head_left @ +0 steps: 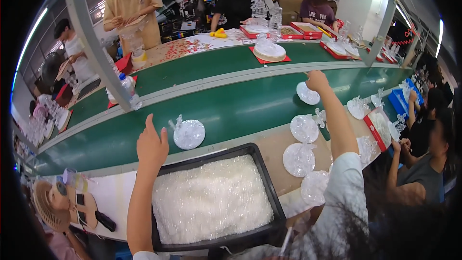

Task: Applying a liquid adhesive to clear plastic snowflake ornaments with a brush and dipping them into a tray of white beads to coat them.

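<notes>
My left hand (152,143) is raised at the near edge of the green belt, index finger stretched out and thumb apart, holding nothing. To its right on the belt lies a round white, glittery disc (189,134) with a transparent figure at its edge. My right hand (317,81) reaches far across the belt, its fingers closed. A thin tip sticks out at the fingers, too small to name. Just below that hand is another white disc (308,93); whether they touch I cannot tell. Between my forearms stands a black tray (263,175) full of white, sparkling granules (211,197).
Several more discs (299,159) lie on the brown board right of the tray. The green belt (236,110) runs across, with a metal rail and post (98,43) behind. A fan (50,204) and phone stand at left. Co-workers sit at right and beyond the belt.
</notes>
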The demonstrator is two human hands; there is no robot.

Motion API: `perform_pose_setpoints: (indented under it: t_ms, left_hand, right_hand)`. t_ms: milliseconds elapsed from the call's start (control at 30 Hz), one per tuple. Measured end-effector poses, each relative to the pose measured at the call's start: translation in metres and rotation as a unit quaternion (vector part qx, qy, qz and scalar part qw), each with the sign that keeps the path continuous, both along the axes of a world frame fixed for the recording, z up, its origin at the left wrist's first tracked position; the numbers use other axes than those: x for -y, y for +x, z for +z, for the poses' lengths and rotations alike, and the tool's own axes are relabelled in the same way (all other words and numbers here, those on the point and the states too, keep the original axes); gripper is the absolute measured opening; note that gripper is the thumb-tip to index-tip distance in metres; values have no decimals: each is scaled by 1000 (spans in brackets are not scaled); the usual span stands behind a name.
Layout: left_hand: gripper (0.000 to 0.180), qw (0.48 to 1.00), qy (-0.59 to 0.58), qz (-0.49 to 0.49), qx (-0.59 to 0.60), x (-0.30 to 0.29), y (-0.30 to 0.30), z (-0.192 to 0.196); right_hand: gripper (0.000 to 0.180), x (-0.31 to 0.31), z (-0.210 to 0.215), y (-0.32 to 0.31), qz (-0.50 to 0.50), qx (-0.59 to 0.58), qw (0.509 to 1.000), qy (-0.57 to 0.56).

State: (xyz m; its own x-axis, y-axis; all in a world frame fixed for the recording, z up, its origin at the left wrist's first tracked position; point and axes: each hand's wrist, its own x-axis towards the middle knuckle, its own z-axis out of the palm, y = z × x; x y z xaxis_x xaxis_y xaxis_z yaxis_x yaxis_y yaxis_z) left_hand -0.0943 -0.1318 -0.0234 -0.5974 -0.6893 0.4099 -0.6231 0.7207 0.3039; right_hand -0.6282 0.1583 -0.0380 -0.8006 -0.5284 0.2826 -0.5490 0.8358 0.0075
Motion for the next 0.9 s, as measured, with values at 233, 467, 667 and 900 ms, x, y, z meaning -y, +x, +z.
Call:
perform_pose_setpoints:
  t_ms: [233,467,667,900]
  left_hand:
    - [53,988,-53,-135,-53,-54,35,37]
    - [57,956,-10,-263,-132,-112,58,65]
    - [56,963,97,-244,-61,-106,93,35]
    - [51,959,208,-191,-11,-88,128,0]
  right_hand:
    - [35,35,110,134,280,-164,944,-48]
    - [24,70,130,386,388,-121,914,-4]
    - [26,94,75,471,524,55,849,-30]
    - [27,73,42,470,567,288,751,-176]
